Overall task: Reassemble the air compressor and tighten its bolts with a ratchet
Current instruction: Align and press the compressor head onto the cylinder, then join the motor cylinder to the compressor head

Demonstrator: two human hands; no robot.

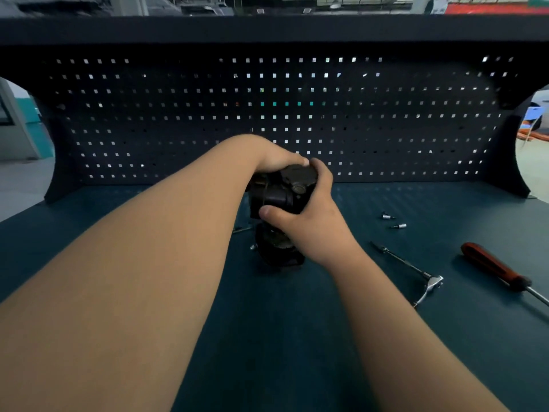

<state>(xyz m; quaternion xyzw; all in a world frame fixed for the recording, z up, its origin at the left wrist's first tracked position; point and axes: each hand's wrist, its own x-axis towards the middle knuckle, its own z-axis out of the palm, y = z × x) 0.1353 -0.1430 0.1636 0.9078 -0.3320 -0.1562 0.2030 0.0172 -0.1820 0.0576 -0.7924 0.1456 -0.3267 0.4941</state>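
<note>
The black compressor body [285, 188] is in the middle of the blue table [297, 337], above a round black part [276, 251]. The left hand [273, 157] grips its far top, and the right hand [315, 224] curls around its right side. The ratchet [432, 281] lies to the right, with two sockets [398, 226] beyond it and a red-handled screwdriver [493, 267] further right.

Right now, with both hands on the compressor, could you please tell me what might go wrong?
1. The left hand and right hand grip the compressor body above the dark round base; a slip could drop it or seat it crooked.
2. A loose bolt lies beside the base and might get knocked or trapped.
3. The ratchet lies to the right, so one hand must let go.
</note>
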